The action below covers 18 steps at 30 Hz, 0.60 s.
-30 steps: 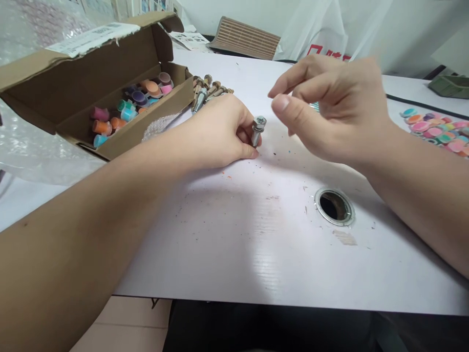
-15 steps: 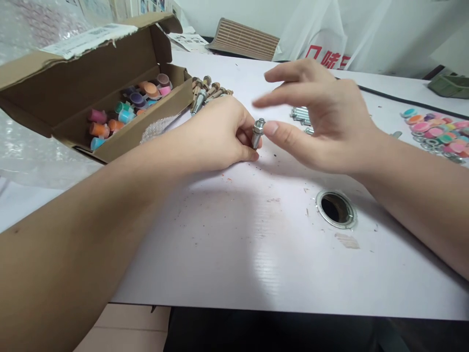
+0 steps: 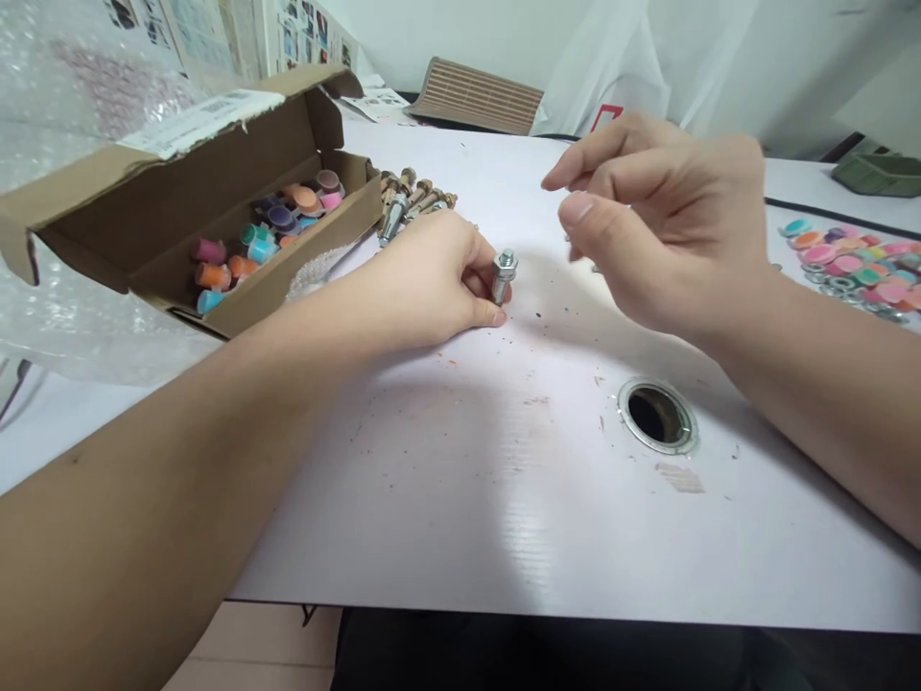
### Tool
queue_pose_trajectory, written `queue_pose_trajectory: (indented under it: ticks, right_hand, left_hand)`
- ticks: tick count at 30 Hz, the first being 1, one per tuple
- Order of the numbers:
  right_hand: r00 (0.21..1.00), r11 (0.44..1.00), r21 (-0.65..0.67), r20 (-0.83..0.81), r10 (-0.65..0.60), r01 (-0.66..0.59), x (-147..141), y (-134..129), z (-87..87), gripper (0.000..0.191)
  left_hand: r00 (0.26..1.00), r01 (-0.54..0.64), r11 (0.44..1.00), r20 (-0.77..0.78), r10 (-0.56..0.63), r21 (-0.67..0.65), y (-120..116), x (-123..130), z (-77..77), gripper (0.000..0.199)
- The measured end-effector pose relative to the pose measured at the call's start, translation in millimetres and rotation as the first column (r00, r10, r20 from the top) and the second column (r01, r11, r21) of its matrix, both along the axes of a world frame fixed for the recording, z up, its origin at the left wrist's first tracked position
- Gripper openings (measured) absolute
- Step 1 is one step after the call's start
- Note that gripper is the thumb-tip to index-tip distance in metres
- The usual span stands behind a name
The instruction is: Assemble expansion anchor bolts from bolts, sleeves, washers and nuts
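An expansion bolt (image 3: 504,276), silver with a nut and washer near its top, stands upright at the table surface. My left hand (image 3: 436,278) is closed round its lower part, thumb in front and fingers behind. Raised to the right of the bolt and apart from it is my right hand (image 3: 669,216). Its fingers are half curled, the thumb is apart from them, and nothing shows between them. Beyond my left hand lies a pile of bolts (image 3: 417,197), several brassy and at least one silver.
To the left, an open cardboard box (image 3: 331,230) holds small coloured paint pots (image 3: 263,250), with bubble wrap (image 3: 93,317) around it. Coloured caps (image 3: 863,259) and metal washers lie at the right. A metal-rimmed hole (image 3: 658,416) opens in the white table (image 3: 446,518).
My right hand has pulled away from the bolt's top, up and to the right, and its fingers have curled in. The left hand keeps its hold. The camera view has shifted slightly.
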State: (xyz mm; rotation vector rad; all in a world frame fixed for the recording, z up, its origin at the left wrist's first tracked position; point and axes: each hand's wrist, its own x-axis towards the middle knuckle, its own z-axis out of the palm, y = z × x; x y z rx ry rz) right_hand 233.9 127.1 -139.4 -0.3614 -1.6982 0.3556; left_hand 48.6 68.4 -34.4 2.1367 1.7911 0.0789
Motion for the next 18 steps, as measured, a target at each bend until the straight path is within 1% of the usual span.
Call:
queue_pose_trajectory:
  ticks: [1,2,3,4,5,6,8,9,10,11,13,15,18]
  right_hand:
    - [1.0,1.0,0.019,0.023,0.013,-0.013,-0.5,-0.4,-0.2,0.019]
    - [0.997,0.999,0.03,0.076,0.027,-0.029,-1.1,-0.6,-0.6,0.014]
    - [0.99,0.999,0.028,0.133,0.039,-0.043,-1.6,-0.6,-1.3,0.025]
    - [0.984,0.999,0.018,0.171,0.044,-0.048,-2.0,-0.3,-1.9,0.028]
    - [0.983,0.999,-0.004,0.181,0.043,-0.043,-2.1,0.1,-2.3,0.023]
    - [0.988,0.999,-0.017,0.148,0.035,-0.033,-2.1,0.6,-2.5,0.019]
    - [0.999,0.999,-0.024,0.046,0.023,-0.022,-1.5,2.0,-2.3,0.027]
    - [1.0,1.0,-0.014,0.013,0.026,-0.025,-1.2,2.6,-2.3,0.023]
    - [0.999,0.999,-0.003,0.01,0.037,-0.037,-1.0,2.9,-2.5,0.015]
    - [0.998,0.999,0.005,0.032,0.053,-0.053,-1.1,2.8,-3.0,0.013]
    - [0.991,0.997,-0.002,0.109,0.076,-0.076,-1.8,1.5,-4.1,0.027]
    - [0.991,0.997,-0.026,0.113,0.072,-0.069,-2.8,-0.3,-4.1,0.018]
    - [0.997,0.998,-0.012,-0.049,0.056,-0.056,-3.1,-0.8,-1.9,0.029]
  left_hand:
    - [1.0,-0.005,1.0,-0.011,0.005,0.004,-0.1,0.2,0.4,0.006]
    - [1.0,-0.007,1.0,-0.021,0.007,0.004,-0.4,0.6,0.7,0.006]
    - [1.0,-0.011,1.0,-0.027,0.012,0.006,-0.7,1.2,1.1,0.006]
    - [0.999,-0.014,1.0,-0.031,0.014,0.004,-1.1,2.0,1.4,0.007]
    - [0.999,-0.02,1.0,-0.032,0.02,0.001,-1.4,2.7,1.6,0.008]
    - [0.999,-0.026,1.0,-0.03,0.026,-0.003,-1.6,3.5,1.8,0.007]
    - [0.999,-0.037,0.999,-0.021,0.037,-0.009,-1.5,4.7,2.1,0.005]
    - [0.999,-0.039,0.999,-0.018,0.038,-0.009,-1.4,5.2,2.3,0.005]
    - [0.999,-0.034,0.999,-0.016,0.034,-0.01,-1.3,5.4,2.7,0.004]
    - [0.999,-0.028,1.0,-0.016,0.028,-0.008,-1.3,5.4,3.1,0.004]
    - [1.0,-0.014,1.0,-0.019,0.014,-0.004,-1.3,4.6,3.6,0.006]
    - [1.0,0.005,1.0,-0.013,-0.005,0.001,-1.2,2.6,3.1,0.008]
    - [1.0,0.012,1.0,0.009,-0.012,-0.011,-1.2,-2.0,0.9,0.007]
